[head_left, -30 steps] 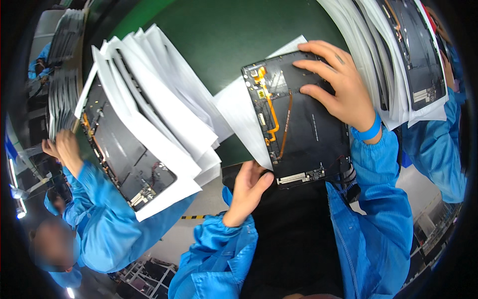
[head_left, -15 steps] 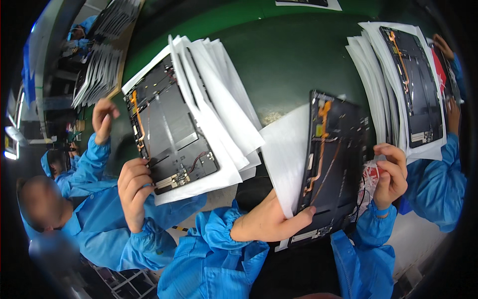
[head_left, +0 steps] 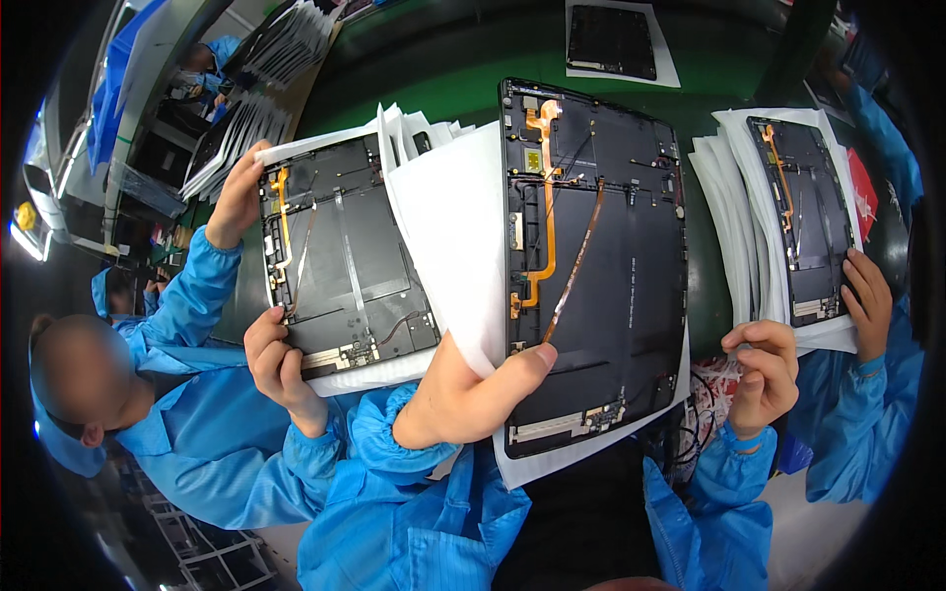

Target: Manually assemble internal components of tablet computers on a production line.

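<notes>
My left hand is closed on the lower left edge of a black tablet casing, thumb on its inner face. An orange flex cable runs down the casing's left side, and a thin brownish strip crosses it at a slant. A white foam sheet lies behind the casing, held in the same grip. The casing is raised and tilted, with its inside facing me. Off its right edge, apart from it, my right hand has its fingers curled toward the thumb; whatever they may hold is too small to make out.
At left, a co-worker's two hands hold a similar casing on foam sheets. At right, another person's hand touches a casing on a foam stack. Another casing lies at the far side of the green table.
The casing in my left hand has turned to face me more and come up to the left. My right hand is farther from its edge. The co-worker's far hand now grips the left casing.
</notes>
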Demonstrator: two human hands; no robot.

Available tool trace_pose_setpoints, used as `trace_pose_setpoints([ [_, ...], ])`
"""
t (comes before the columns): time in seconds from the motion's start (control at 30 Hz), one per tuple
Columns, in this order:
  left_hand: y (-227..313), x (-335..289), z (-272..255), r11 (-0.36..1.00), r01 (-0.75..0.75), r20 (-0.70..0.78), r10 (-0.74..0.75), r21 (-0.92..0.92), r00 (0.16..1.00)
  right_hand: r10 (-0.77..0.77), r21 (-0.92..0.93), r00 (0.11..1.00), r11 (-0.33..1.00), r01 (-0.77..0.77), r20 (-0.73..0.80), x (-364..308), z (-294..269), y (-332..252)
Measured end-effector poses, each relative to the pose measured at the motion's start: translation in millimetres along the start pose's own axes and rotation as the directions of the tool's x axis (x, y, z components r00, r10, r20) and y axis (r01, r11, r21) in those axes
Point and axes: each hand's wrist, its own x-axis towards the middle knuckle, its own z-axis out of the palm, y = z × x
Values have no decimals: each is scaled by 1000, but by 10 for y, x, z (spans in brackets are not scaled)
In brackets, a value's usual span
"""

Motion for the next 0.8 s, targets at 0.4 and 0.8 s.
trace_pose_setpoints([
  [0.4, -199, 223, -88, 1000, 22, 19, -22, -10, 1000, 8, 34, 997, 999, -11, 73, 36, 107, 2],
  [0.8, -213, 66, -315, 952, -213, -78, 235, 220, 969, 19, 52, 998, 998, -22, 63, -87, 252, 161],
])
